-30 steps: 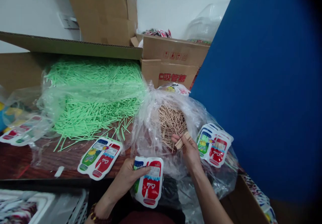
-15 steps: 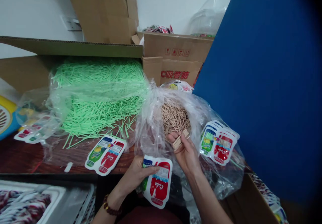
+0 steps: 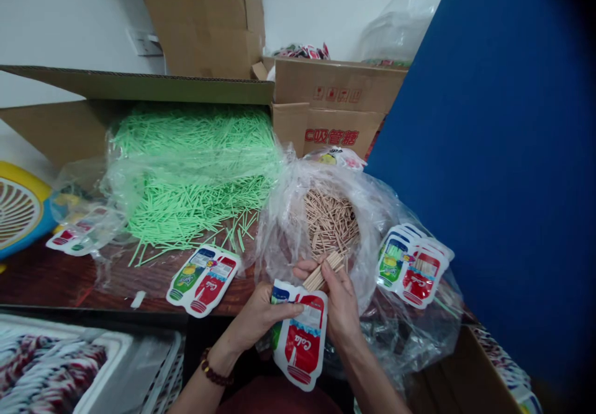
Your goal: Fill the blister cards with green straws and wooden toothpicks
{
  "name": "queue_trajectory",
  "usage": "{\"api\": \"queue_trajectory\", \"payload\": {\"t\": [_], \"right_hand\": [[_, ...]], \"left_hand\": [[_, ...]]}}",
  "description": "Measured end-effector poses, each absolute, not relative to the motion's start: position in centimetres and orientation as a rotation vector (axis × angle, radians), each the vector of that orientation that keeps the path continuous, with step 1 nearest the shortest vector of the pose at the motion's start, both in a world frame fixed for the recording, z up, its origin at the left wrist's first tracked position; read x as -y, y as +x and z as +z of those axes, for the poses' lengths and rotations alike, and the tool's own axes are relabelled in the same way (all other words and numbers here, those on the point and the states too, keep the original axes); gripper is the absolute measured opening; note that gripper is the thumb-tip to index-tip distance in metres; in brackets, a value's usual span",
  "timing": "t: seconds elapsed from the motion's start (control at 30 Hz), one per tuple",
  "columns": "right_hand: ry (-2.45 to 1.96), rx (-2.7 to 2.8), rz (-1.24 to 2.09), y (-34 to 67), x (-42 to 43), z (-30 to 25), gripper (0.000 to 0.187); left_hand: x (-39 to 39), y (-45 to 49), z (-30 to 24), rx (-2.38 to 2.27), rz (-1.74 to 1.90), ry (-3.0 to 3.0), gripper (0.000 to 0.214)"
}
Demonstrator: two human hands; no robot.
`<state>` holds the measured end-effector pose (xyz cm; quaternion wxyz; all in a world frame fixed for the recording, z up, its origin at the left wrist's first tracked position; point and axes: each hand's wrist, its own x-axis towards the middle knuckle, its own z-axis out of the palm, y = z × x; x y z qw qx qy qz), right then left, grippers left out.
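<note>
My left hand [image 3: 257, 316] is closed on a bottle-shaped pouch [image 3: 303, 346] with a red Cola half and a green half, its thumb across the front. My right hand [image 3: 339, 296] pinches a small bundle of tan sticks [image 3: 322, 271] just above the pouch's upper edge. Whether the sticks touch the pouch I cannot tell. Behind the right hand, a clear plastic bag [image 3: 279, 228] lies open with a heap of loose tan sticks [image 3: 331, 218] inside. To the right, several filled pouches [image 3: 412, 265] are stacked on the plastic. Another pouch [image 3: 203, 280] lies flat on the table to the left.
A heap of green sticks [image 3: 200, 203] spills from a bag in an open carton [image 3: 186, 88]. More cartons [image 3: 344, 85] stand behind. A blue panel [image 3: 488, 153] borders the right. A yellow-and-blue fan [image 3: 28, 209] is at left, above a white tray [image 3: 116, 346] of packed pouches.
My right hand has drawn the bundle of tan sticks from the bag's mouth down and toward the pouch. My left hand keeps its hold. The view has shifted slightly.
</note>
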<state>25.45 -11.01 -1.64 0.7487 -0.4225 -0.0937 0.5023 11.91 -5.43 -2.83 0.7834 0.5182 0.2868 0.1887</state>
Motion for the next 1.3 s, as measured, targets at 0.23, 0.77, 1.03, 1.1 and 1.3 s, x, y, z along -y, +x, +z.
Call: {"api": "queue_trajectory", "payload": {"t": [0.23,0.77,1.03,1.1,1.3], "right_hand": [[-0.916,0.190,1.066,25.7,11.5,-2.6,0.029],[-0.952,0.164,1.078,25.6,11.4,-2.4,0.032],[-0.926,0.203,1.067,25.4,11.8,-3.0,0.030],[-0.935,0.235,1.061,25.4,12.0,-3.4,0.026],[-0.981,0.552,1.195,26.3,12.3,-3.3,0.019]], "left_hand": [[5.3,11.7,-2.9,-0.630,0.391,1.167,0.029],[4.8,11.7,-2.2,-0.578,0.295,1.185,0.025],[4.7,12.1,-1.7,-0.490,0.396,1.122,0.033],[4.7,12.2,-1.9,-0.483,0.395,1.101,0.033],[4.4,12.4,-3.2,-0.614,0.416,1.160,0.025]]}}
